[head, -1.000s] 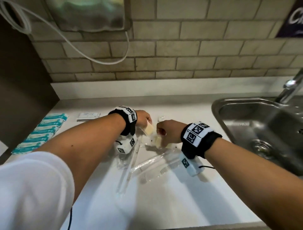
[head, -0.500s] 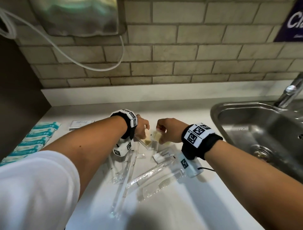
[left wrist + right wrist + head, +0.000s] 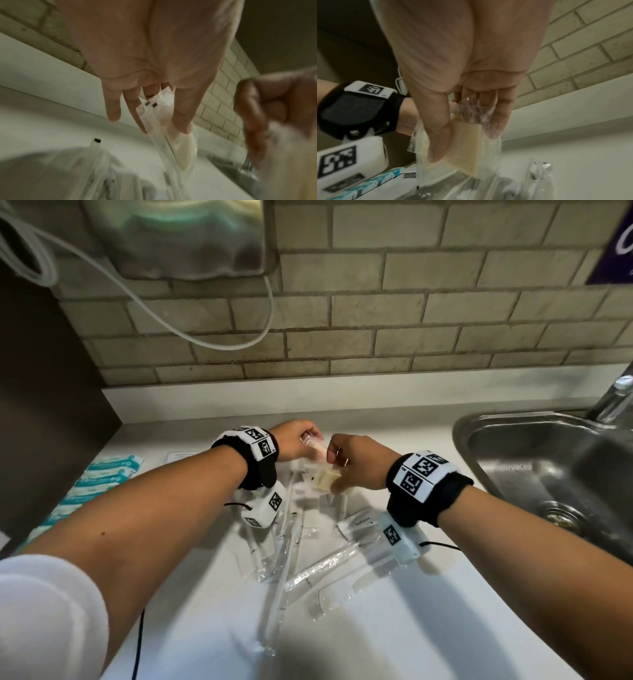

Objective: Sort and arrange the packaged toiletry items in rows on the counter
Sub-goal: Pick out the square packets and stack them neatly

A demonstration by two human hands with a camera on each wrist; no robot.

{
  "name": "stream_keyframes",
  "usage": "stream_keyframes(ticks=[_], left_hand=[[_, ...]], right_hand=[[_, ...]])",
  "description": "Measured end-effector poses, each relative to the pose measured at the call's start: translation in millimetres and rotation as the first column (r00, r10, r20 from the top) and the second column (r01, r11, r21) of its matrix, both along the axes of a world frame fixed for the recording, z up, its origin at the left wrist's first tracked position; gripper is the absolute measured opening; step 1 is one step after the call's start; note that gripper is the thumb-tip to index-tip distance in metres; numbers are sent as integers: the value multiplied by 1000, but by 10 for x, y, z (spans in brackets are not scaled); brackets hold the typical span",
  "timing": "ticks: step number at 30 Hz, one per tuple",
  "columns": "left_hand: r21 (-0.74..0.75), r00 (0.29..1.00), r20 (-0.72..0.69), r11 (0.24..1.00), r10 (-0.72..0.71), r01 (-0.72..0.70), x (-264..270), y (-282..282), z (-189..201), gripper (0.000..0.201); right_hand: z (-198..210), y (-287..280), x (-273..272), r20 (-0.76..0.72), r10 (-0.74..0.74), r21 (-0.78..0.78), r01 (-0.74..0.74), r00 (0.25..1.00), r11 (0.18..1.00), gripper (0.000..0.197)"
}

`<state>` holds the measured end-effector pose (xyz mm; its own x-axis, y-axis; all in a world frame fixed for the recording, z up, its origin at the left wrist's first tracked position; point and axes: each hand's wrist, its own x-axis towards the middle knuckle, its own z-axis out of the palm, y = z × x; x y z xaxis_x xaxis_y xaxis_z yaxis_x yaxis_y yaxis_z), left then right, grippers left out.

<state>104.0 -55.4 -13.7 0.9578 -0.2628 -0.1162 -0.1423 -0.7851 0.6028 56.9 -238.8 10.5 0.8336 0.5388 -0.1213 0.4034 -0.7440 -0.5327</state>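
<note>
Both hands work just above the white, smooth counter (image 3: 191, 628), close together. The left hand (image 3: 294, 440) pinches a clear crinkly plastic packet (image 3: 164, 121) between thumb and fingers (image 3: 184, 117); the packet holds something pale and soft-looking and hangs long axis downward from the fingers, its sealed top edge up in the grip. The little finger stands straight and free.

The right hand (image 3: 356, 463) pinches a second clear packet, thumb on one face and fingers (image 3: 498, 121) behind; inside is a flat, cream-yellow soap bar (image 3: 467, 146) with square corners, tilted so one corner points down toward the counter. The wrapper's crimped end (wrinkled, glossy) bunches against the fingers.

Below and nearer than the fingers lies a loose pile of clear sleeves: long narrow ones holding toothbrushes (image 3: 284, 570), crossing each other at angles, a comb (image 3: 359, 583) in its sleeve, and a small white toothpaste sachet (image 3: 358, 523). Left of the fingers, a neat row of teal-and-white packets (image 3: 102, 477) runs along the counter edge, with a flat white packet (image 3: 178, 456) beside it. Right of the fingers sits a steel sink (image 3: 534, 474).
</note>
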Motion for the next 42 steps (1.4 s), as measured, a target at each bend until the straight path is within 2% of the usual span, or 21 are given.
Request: stream_keyframes(ticks=[3,5,12,16,17,19,21,23,26,29,32,35,38,42], left_hand=[[-266,993,-95,959,73,-96,-221,191,179,33],[-364,987,-129,922,92,-133,-393,381,265,27],[-439,949,-206,844,239,-308,-919,1158,325,32],[-448,918,-235,802,320,-394,-1212,1540,254,28],[-457,909,-258,787,328,-414,-1287,1653,209,25],[-459,900,-314,781,303,-423,-1395,1793,124,28],[-369,921,-288,858,261,-358,-1487,1893,56,25],[-216,939,-229,928,256,-305,-1557,2025,-26,35],[-139,957,-216,964,195,-228,-1670,2154,-143,44],[-144,966,-217,974,143,-177,-1745,2228,-249,47],[-54,970,-227,994,83,-98,-1749,2285,-321,52],[146,974,-207,988,89,-59,-1768,2290,-344,56],[392,978,-181,920,102,-23,-1816,2306,-396,63],[353,968,-202,933,148,-69,-1861,2297,-450,60]], right_hand=[[44,199,-15,40,-15,71,12,999,997,41],[62,415,-30,74,-30,118,21,997,993,43],[48,1387,-194,101,-33,262,6,994,965,59],[-38,1882,-299,120,-65,192,41,991,980,84],[-72,2021,-344,107,-51,154,34,993,988,83],[-133,2210,-423,71,-21,99,14,997,995,68],[-194,2329,-489,27,-21,70,20,999,997,60],[-270,2441,-556,13,-19,41,19,1000,999,60],[-376,2534,-677,46,23,-59,-21,999,998,59],[-488,2554,-775,99,118,-274,-87,988,958,61],[-554,2559,-807,44,156,-430,-122,987,894,58],[-554,2577,-832,10,175,-462,-150,985,874,40],[-563,2593,-853,24,197,-457,-165,980,874,35],[-623,2599,-884,44,205,-439,-165,978,883,51]])
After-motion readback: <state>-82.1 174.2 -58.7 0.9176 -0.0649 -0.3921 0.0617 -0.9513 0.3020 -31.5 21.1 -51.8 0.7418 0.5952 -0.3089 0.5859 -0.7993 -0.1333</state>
